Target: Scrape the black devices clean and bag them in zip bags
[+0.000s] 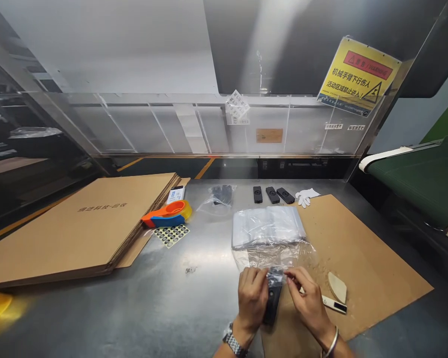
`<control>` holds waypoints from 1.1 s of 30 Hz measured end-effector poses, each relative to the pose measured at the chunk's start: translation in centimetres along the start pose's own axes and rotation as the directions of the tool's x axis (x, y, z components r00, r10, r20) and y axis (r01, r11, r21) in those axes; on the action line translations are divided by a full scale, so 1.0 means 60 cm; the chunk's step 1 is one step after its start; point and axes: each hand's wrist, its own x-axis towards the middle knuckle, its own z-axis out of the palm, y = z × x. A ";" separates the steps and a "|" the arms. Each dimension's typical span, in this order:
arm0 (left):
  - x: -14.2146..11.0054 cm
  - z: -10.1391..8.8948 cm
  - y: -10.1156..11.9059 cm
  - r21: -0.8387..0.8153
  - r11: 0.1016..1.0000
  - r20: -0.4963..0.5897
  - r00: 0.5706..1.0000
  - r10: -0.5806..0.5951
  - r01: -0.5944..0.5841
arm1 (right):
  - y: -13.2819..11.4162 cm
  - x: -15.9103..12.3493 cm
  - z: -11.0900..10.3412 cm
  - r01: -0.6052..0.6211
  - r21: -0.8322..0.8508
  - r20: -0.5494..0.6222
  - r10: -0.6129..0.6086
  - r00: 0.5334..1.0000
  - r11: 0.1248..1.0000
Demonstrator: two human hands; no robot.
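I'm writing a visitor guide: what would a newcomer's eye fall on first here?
The yellow warning sign at upper right would likely stand out first. Next comes the orange-and-blue tape dispenser beside the cardboard stack on the left. At lower centre, the left hand and right hand hold clear plastic at the far end of a black device.

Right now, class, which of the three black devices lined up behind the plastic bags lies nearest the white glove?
The rightmost device, beside the white glove; the middle device and leftmost device lie farther left.
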 end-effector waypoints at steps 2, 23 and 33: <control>-0.008 -0.014 -0.026 0.049 0.999 -0.096 0.995 -0.019 0.024 | 0.010 -0.011 0.018 -0.080 -0.100 -0.013 0.079 0.997 0.992; -0.064 -0.015 -0.017 0.059 0.988 0.348 0.925 -0.151 0.140 | 0.070 -0.126 -0.018 -0.178 -0.030 0.473 0.171 0.865 0.984; -0.099 0.006 0.025 0.085 0.995 0.405 0.914 0.012 -0.051 | 0.086 -0.145 0.012 0.023 -0.430 0.192 0.067 0.979 0.902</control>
